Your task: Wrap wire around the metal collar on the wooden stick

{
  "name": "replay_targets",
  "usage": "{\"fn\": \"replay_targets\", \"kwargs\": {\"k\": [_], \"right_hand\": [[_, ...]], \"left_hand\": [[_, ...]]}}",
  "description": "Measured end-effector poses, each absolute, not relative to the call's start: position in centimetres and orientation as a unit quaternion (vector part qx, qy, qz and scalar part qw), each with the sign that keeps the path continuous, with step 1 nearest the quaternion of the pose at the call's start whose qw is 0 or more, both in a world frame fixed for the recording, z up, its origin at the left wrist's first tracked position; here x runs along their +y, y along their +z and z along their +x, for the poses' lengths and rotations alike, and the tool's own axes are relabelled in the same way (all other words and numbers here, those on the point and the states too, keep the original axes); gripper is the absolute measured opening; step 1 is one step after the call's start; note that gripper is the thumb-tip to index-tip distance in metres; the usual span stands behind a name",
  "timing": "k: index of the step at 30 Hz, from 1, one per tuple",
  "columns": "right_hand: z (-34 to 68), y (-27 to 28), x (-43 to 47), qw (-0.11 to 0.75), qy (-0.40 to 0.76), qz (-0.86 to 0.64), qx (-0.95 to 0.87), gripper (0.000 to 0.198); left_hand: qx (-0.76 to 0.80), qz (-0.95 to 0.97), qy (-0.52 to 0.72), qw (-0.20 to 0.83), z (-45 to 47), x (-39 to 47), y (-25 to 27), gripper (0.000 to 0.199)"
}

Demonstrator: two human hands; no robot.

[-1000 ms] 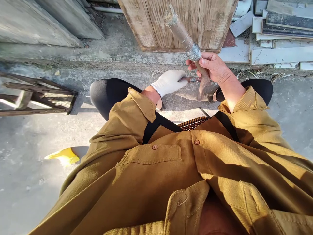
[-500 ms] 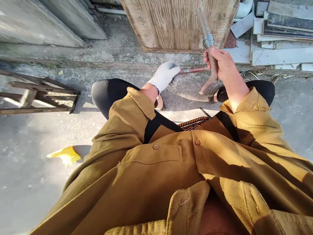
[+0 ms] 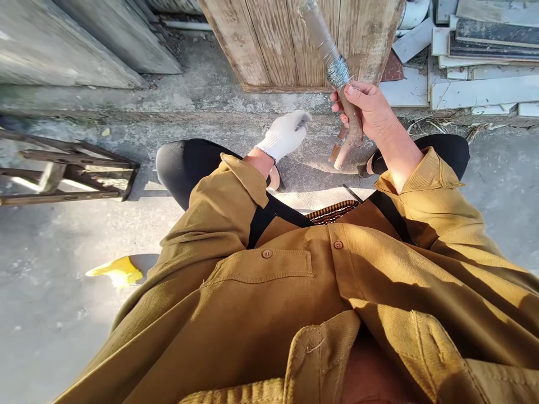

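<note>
White-gloved, my left hand (image 3: 286, 134) curls its fingers, hold unclear; upper right, my right hand (image 3: 373, 108) clamps the stick (image 3: 353, 124), seemingly a holding step wanting steadiness next.

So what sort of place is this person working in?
Probably an outdoor yard: sunlight and shadows fall across the rough grey concrete ground, flat white and dark boards are piled at upper right, and a weathered brown wooden panel is ahead.
</note>
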State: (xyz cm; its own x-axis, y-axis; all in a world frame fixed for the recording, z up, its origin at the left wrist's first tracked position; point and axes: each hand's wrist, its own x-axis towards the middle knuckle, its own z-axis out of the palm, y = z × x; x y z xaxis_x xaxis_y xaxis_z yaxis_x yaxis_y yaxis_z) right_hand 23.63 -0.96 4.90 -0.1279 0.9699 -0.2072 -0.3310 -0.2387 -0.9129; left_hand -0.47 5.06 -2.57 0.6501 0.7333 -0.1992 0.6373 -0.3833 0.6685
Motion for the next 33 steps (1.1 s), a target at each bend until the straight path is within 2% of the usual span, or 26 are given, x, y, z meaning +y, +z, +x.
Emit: {"fn": "replay_targets", "kwargs": {"k": [4, 8, 11, 14, 17, 26, 30, 33], "right_hand": [[23.7, 4.9, -0.9, 0.489, 0.657, -0.443, -0.365, 0.018], [23.5, 4.6, -0.9, 0.500, 0.660, -0.413, -0.380, 0.030], [23.2, 4.5, -0.9, 0.509, 0.671, -0.380, -0.384, 0.037], [22.8, 4.8, -0.9, 0.507, 0.681, -0.362, -0.386, 0.041], [22.3, 5.3, -1.1, 0.499, 0.679, -0.367, -0.394, 0.044], [21.9, 6.7, -1.6, 0.509, 0.670, -0.384, -0.380, 0.036], [23.4, 6.6, -1.1, 0.528, 0.664, -0.366, -0.382, 0.033], [25.2, 6.2, -0.3, 0.571, 0.634, -0.370, -0.369, 0.044]], "left_hand": [[0.383, 0.836, 0.072, 0.386, 0.4, 3.2, -0.8, 0.081], [0.346, 0.850, 0.071, 0.392, 0.8, 2.6, -0.4, 0.089], [0.407, 0.830, 0.110, 0.364, 1.2, 3.0, -1.1, 0.093], [0.444, 0.819, 0.112, 0.347, 1.8, 3.6, -2.0, 0.106], [0.409, 0.822, 0.085, 0.387, 2.3, 3.5, -2.2, 0.113], [0.345, 0.785, 0.061, 0.511, 3.7, 1.7, -0.5, 0.104], [0.338, 0.781, 0.088, 0.518, 4.0, 1.6, -1.1, 0.080], [0.350, 0.781, 0.128, 0.501, 3.8, 1.8, -1.5, 0.061]]}}
